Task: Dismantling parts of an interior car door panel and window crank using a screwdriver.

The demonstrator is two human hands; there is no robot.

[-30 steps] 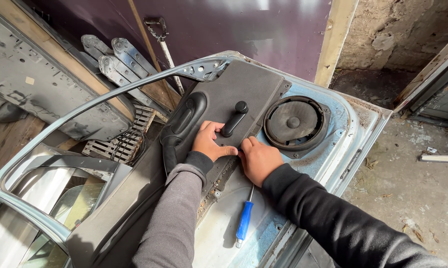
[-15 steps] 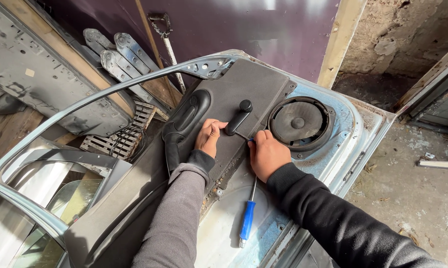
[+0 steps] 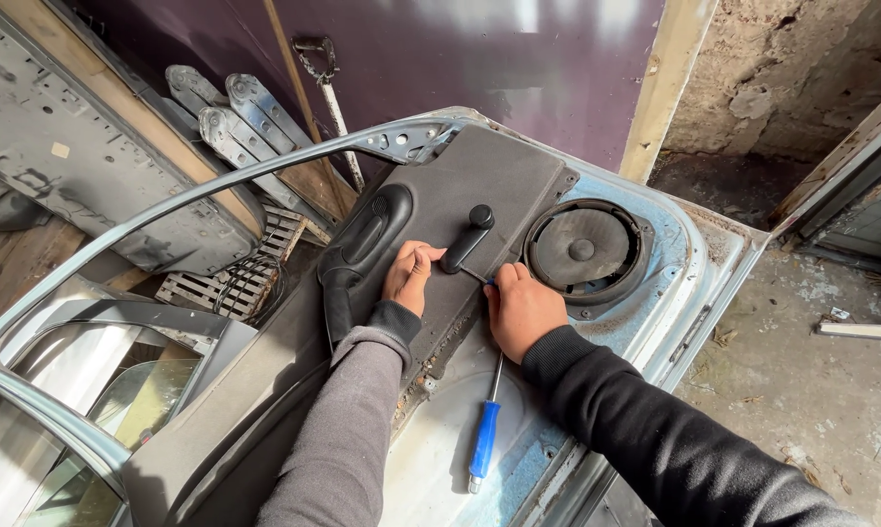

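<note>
- Both hands sit on the grey door trim panel point(image 3: 480, 195), which lies on a pale blue car door point(image 3: 694, 244).
- Left hand point(image 3: 409, 276) rests flat, fingers loose, beside the black window crank point(image 3: 467, 237).
- Right hand point(image 3: 520, 310) curls at the panel edge; can't tell what it grips.
- Blue-handled screwdriver point(image 3: 485, 434) lies on the door below, speaker point(image 3: 582, 249) just right.

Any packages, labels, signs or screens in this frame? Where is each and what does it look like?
No packages, signs or screens.
Possible label: small pale square patch on the grey metal panel far left; too small to be sure.
Both hands, left hand and right hand, rest on the unlabelled door trim.
</note>
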